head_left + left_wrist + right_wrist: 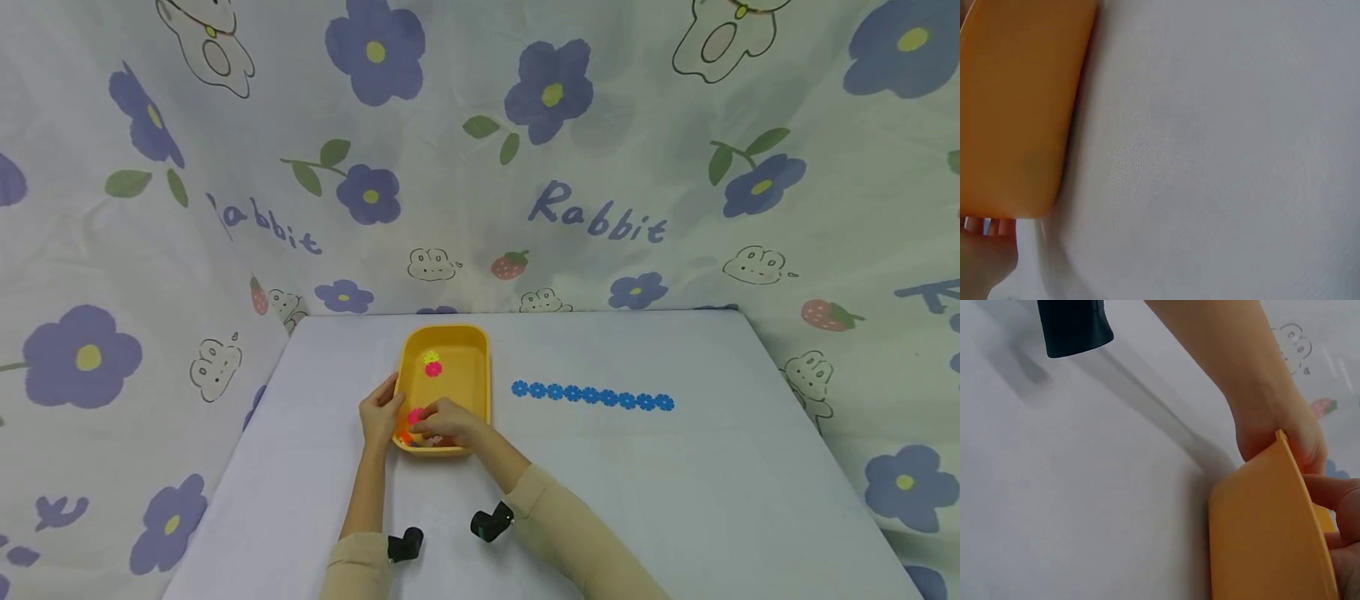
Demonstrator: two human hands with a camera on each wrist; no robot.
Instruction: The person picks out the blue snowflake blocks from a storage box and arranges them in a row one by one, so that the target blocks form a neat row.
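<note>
A yellow tray [461,375] lies on the white-covered table. At its left wall, my left hand [380,414] grips the rim, thumb toward the inside. My right hand [450,421] reaches over the near right corner into the tray, fingers bent down among small flower-shaped pieces. Close to those fingertips are a pink flower piece [416,415] and an orange piece [406,437]; I cannot tell whether the fingers pinch one. In the right wrist view, the right fingers [1322,490] pass over the tray wall [1266,531]. Farther up the tray are a yellow flower piece [431,357] and a pink one [433,369].
Right of the tray, several blue flower pieces [592,396] form a straight row on the table [675,483]. Small black cameras [406,544] sit at both sleeves. A patterned cloth [465,183] stands around the table's back and sides.
</note>
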